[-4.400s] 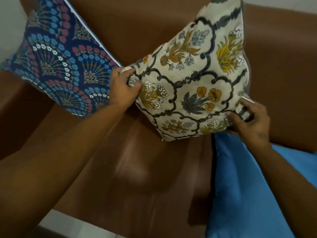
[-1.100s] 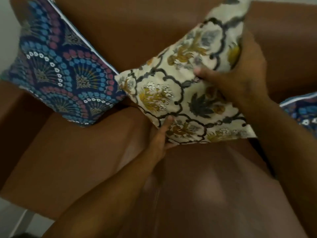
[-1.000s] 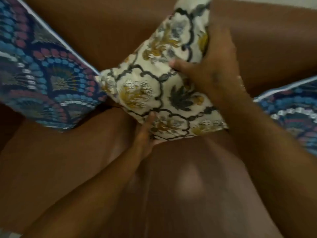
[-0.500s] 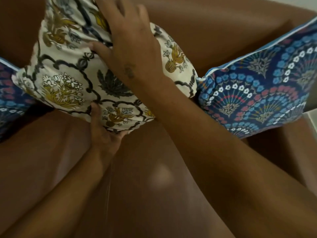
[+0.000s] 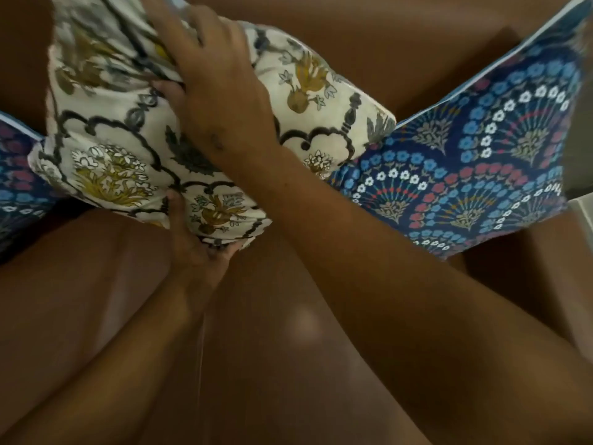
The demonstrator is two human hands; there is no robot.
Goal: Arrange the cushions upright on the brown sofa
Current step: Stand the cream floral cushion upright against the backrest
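Cream floral cushion held against the brown sofa back.

From the head view, our right hand grips the cushion's upper face, bunching the fabric; our left hand cups its bottom corner. Beside this cushion, a blue patterned cushion touches its right corner; another blue cushion sits at its left.

Three cushions in a row against the sofa backrest. Middle cushion stands on its corner on the seat, touching the right cushion. Left cushion mostly out of frame. Right hand on middle cushion's front face, left hand under its bottom corner.
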